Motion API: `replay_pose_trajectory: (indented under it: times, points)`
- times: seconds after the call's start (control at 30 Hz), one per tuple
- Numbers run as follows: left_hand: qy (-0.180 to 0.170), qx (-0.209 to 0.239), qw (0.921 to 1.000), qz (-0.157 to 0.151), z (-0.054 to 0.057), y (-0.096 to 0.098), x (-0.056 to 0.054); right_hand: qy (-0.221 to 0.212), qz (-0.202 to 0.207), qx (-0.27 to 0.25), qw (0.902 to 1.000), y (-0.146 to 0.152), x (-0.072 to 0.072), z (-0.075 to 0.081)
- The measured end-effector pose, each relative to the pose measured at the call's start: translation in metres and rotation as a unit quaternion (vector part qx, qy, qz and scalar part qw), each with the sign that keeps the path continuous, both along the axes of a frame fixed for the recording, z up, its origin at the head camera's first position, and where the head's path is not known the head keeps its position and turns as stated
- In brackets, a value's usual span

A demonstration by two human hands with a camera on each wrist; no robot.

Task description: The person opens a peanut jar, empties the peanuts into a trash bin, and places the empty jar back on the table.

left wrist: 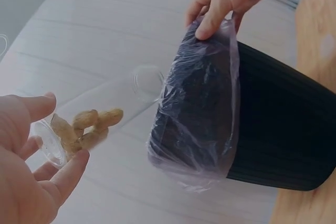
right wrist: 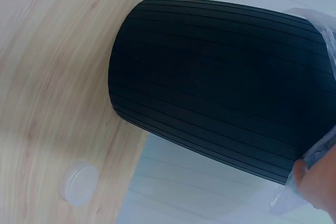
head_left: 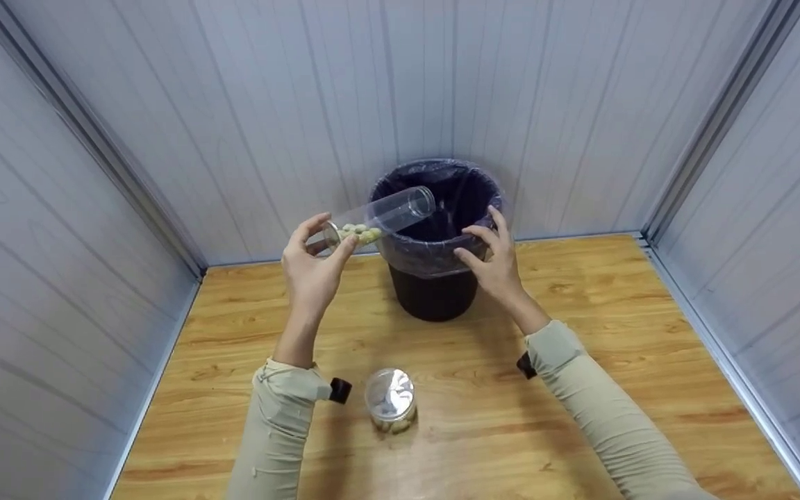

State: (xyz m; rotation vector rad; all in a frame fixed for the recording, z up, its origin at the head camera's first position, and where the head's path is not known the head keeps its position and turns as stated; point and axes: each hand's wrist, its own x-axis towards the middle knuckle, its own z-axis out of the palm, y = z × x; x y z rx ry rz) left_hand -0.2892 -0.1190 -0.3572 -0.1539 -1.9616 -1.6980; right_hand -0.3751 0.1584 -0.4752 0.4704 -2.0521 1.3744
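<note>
My left hand holds a clear cylindrical jar by its base end. The jar is tilted sideways, its round mouth over the opening of a black trash can. Several unshelled peanuts lie inside near the base, next to my fingers. A translucent purplish bag lines the can and folds down over its rim. My right hand grips the rim through the bag, thumb outside; the can hides part of the fingers in the left wrist view.
A second clear jar with peanuts stands on the wooden floor between my forearms. The right wrist view shows a clear round lid-like piece on the floor. Pale panel walls rise behind the can and at both sides.
</note>
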Motion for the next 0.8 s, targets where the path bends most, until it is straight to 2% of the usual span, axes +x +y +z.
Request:
replay_pose_trajectory:
  times: [0.1,0.33,0.63,0.8]
  points:
    - [0.000,-0.005,1.0000,-0.002,0.002,-0.002,-0.004,0.005,0.001,0.000,1.0000,-0.001,0.000,-0.001]
    - [0.004,-0.036,0.9993,0.004,-0.016,-0.011,-0.027,0.007,0.001,0.003,1.0000,0.000,-0.002,0.000]
    - [0.022,-0.063,0.9978,0.004,-0.013,-0.013,-0.032,0.010,-0.006,0.008,0.9999,0.000,-0.007,-0.002]
    - [0.018,-0.075,0.9970,0.009,-0.012,-0.013,-0.033,0.008,-0.009,0.012,0.9999,-0.001,-0.008,-0.003]
